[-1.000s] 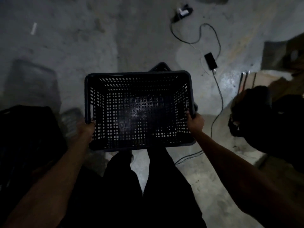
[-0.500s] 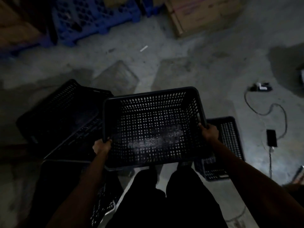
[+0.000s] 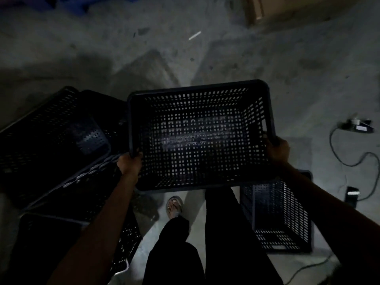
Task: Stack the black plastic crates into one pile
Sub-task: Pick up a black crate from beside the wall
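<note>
Your left hand (image 3: 130,163) grips left rim of black perforated crate (image 3: 200,136); your right hand (image 3: 277,150) grips right rim. Crate held open side up, in air above your legs. Heap of black crates (image 3: 51,145) on concrete floor (image 3: 226,62) left; single crate (image 3: 277,214) on floor right, partly under held one.

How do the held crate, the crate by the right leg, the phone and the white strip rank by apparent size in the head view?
1. held crate, nearer the camera
2. crate by the right leg
3. phone
4. white strip; these last two look close
</note>
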